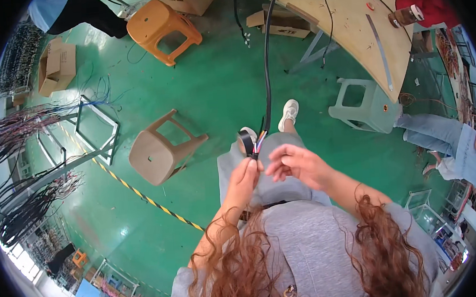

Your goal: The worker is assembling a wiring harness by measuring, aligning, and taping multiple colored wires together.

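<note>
– Gripping what?
– The black cable [267, 76], pinched near its end by the left hand [243, 178], near a black tape roll [243, 141]; nothing visible in the loosely open right hand [299, 166]
– Done how far?
– Partway, seemingly: dark-wrapped at the pinch, with coloured wires [260, 142] left bare

The left hand [242, 180] partly hides thin multicoloured wires [260, 141]; the frame's top edge crops the thick black cable [267, 76].

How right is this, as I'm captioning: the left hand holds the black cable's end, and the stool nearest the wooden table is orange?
The colour is wrong: in the head view, the stool nearest the wooden table is pale grey-green. The left hand holds the end of the black cable.
</note>
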A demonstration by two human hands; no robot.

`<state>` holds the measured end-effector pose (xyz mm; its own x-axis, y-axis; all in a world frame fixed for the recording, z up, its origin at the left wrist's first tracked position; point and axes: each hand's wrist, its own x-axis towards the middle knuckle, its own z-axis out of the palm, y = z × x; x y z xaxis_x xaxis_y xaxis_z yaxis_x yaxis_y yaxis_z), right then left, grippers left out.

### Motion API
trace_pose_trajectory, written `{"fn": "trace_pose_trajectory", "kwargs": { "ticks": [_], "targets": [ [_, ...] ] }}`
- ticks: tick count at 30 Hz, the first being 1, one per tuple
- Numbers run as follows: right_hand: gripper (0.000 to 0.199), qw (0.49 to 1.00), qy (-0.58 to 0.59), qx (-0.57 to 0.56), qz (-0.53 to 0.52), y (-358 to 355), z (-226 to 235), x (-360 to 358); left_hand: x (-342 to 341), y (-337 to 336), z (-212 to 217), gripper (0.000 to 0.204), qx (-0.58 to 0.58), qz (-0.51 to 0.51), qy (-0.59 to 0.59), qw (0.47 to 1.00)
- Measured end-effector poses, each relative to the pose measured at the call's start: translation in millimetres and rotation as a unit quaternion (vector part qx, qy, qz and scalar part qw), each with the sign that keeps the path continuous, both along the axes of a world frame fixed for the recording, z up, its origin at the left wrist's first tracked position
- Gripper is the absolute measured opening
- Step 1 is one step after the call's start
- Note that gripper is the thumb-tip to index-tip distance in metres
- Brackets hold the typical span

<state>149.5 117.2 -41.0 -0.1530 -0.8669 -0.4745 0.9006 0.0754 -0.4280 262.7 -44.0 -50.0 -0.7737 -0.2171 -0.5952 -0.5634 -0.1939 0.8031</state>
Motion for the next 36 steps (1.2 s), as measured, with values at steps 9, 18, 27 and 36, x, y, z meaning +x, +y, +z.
{"fn": "trace_pose_trajectory", "kwargs": {
  "ticks": [9, 18, 27, 36],
  "targets": [
    [0.072, 0.971, 0.187, -0.15, 0.005, -46, -41, -10, 0, -17, 35, 0.027, 0.466, 0.011, -0.108, 0.878],
    [0.042, 0.962, 0.16, -0.029, 0.221, -12, -48, 14, 15, -12, 24, 0.025, -0.049, -0.175, 0.013, 0.983],
    [0.028, 0.971, 0.181, 0.119, 0.099, 2, -18, 38, 8, 3, -7, 0.019, -0.027, -0.165, 0.028, 0.986],
    [0.014, 0.859, 0.472, 0.188, 0.058, -5, -25, 37, -6, 20, -42, 0.021, 0.007, -0.052, -0.048, 0.997]
  ]
}}
